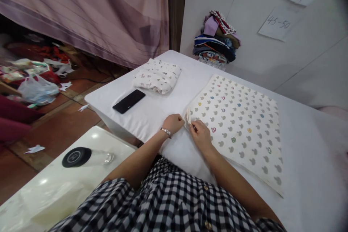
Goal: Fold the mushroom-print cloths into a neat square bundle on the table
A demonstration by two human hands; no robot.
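A folded white cloth (pixel 239 119) with grey and coloured mushroom prints lies flat on the white-covered table. At its near left corner, the layered edges stand up slightly in a small bundle. My right hand (pixel 200 135) pinches these edges between thumb and fingers. Just left of it, my left hand (pixel 174 123), wearing a silver bracelet (pixel 165 132), is closed with its fingertips at the same corner of the cloth. How much fabric sits in the left fingers is mostly hidden. Further back lies a second folded printed cloth (pixel 157 75), apart from both hands.
A black phone (pixel 129 101) lies near the left edge of the table (pixel 154 116). Stacked clothes (pixel 214 40) stand against the wall behind. A lower white surface (pixel 103 177) at left holds a black-lidded bottle (pixel 77 157). Bags (pixel 38 90) and scraps are on the floor.
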